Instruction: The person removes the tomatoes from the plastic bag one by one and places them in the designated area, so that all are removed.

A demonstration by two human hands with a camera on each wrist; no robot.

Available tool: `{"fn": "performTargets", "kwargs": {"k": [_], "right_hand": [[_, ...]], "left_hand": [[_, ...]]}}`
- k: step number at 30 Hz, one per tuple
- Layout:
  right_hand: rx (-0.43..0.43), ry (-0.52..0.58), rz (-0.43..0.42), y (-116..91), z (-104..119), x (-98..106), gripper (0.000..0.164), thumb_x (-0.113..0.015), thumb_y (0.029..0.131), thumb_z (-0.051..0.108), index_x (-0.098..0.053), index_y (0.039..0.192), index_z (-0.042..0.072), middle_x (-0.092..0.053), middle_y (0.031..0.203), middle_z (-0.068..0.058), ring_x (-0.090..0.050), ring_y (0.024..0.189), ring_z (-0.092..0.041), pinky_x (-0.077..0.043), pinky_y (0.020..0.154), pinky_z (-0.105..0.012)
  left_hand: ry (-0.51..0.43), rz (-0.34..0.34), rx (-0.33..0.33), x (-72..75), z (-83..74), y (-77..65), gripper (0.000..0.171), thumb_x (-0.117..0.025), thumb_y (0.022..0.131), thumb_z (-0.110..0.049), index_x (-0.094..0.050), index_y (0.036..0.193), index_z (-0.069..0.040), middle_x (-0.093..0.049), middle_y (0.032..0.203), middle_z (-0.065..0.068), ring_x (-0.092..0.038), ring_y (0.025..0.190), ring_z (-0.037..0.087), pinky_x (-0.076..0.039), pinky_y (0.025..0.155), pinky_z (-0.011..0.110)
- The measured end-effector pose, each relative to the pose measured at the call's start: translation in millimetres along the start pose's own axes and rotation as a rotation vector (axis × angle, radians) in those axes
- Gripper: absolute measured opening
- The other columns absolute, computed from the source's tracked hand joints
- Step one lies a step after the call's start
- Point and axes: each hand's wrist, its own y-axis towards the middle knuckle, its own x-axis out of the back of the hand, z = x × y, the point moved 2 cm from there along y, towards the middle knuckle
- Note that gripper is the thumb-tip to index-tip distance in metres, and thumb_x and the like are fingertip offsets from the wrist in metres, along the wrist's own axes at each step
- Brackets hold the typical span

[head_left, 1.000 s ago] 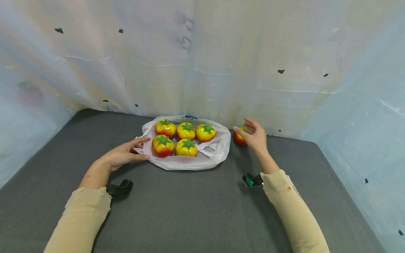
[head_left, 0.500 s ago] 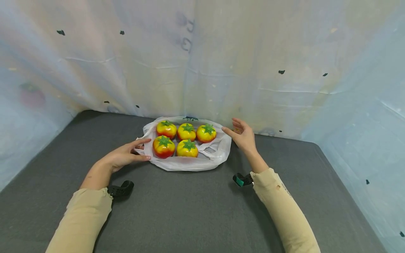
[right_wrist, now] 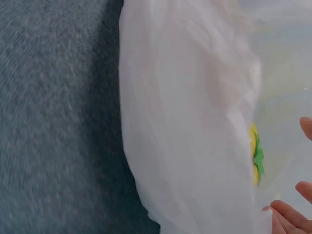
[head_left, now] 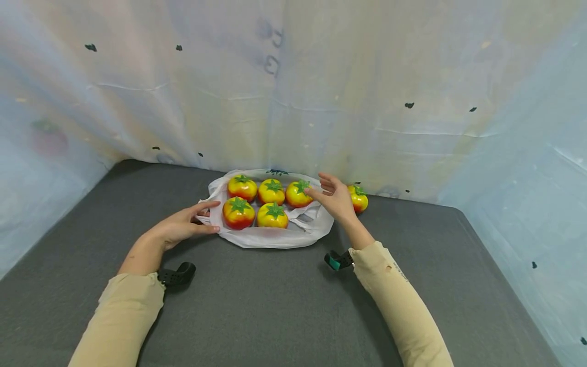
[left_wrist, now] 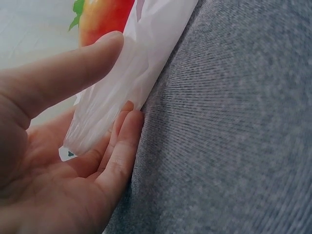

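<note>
Several yellow-and-red toy tomatoes with green star-shaped tops, one of them a front tomato [head_left: 272, 215], sit in a white plastic bag [head_left: 257, 238] with its mouth spread wide. My left hand [head_left: 181, 224] rests at the bag's left end, thumb and forefinger apart. In the left wrist view the bag's gathered end [left_wrist: 105, 112] lies loosely between the thumb and the relaxed fingers. Over the bag's right rim hovers my right hand [head_left: 337, 200], its fingers spread and holding nothing, near the right tomato [head_left: 297, 197]. Another tomato [head_left: 359, 200] lies outside the bag, partly behind this hand.
The bag stands on a dark grey table [head_left: 275, 300], close to its back edge. A pale plastic sheet [head_left: 339, 92] with dark marks hangs behind, and more sheeting [head_left: 527, 204] runs along the right side. Black straps [head_left: 176, 275] circle both wrists.
My right hand has moved left from the loose tomato to above the bag's right rim, leaving that tomato on the table. The left hand has stayed at the bag's left end.
</note>
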Motion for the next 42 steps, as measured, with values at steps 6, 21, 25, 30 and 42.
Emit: {"fn": "performTargets", "kwargs": {"k": [6, 21, 25, 30, 42], "right_hand": [[-0.031, -0.011, 0.009, 2.4, -1.5, -8.5, 0.065, -0.073, 0.086, 0.028, -0.045, 0.141, 0.007, -0.045, 0.143, -0.018, -0.046, 0.13, -0.033, -0.039, 0.107, -0.043], [-0.112, -0.096, 0.043, 10.4, -4.5, -22.7, 0.068, -0.074, 0.084, 0.033, -0.045, 0.142, 0.015, -0.042, 0.147, -0.015, -0.044, 0.133, -0.033, -0.039, 0.107, -0.044], [-0.119, -0.123, 0.055, 10.5, -5.8, -25.0, 0.07, -0.074, 0.083, 0.033, -0.044, 0.144, 0.014, -0.042, 0.147, -0.015, -0.045, 0.132, -0.033, -0.04, 0.106, -0.044], [-0.109, -0.149, 0.047, 11.3, -8.0, -28.1, 0.071, -0.074, 0.083, 0.032, -0.044, 0.144, 0.012, -0.046, 0.144, -0.015, -0.05, 0.127, -0.031, -0.042, 0.104, -0.042], [-0.111, -0.143, 0.025, 14.6, -14.8, -33.1, 0.071, -0.076, 0.082, 0.03, -0.045, 0.142, 0.011, -0.051, 0.139, -0.014, -0.054, 0.118, -0.029, -0.046, 0.099, -0.04]], "left_hand": [[-0.006, 0.009, -0.006, 0.4, 0.3, -0.5, 0.083, -0.068, 0.089, -0.031, -0.019, 0.153, -0.013, -0.022, 0.146, 0.03, -0.028, 0.126, 0.044, -0.032, 0.102, 0.059], [-0.005, -0.003, -0.01, 1.7, -1.2, 0.3, 0.085, -0.069, 0.088, -0.032, -0.018, 0.154, -0.013, -0.021, 0.147, 0.03, -0.027, 0.127, 0.044, -0.032, 0.103, 0.058], [0.001, -0.002, -0.008, 2.1, -1.0, 0.1, 0.086, -0.069, 0.088, -0.033, -0.018, 0.154, -0.013, -0.021, 0.147, 0.031, -0.027, 0.128, 0.045, -0.031, 0.104, 0.059], [-0.001, -0.003, -0.007, 2.0, -0.9, -0.1, 0.085, -0.069, 0.089, -0.032, -0.017, 0.154, -0.012, -0.02, 0.147, 0.031, -0.027, 0.128, 0.045, -0.032, 0.103, 0.059], [-0.008, -0.005, -0.01, 0.6, -1.1, -0.7, 0.084, -0.068, 0.09, -0.03, -0.016, 0.154, -0.011, -0.02, 0.147, 0.032, -0.027, 0.127, 0.045, -0.033, 0.101, 0.059]]}}
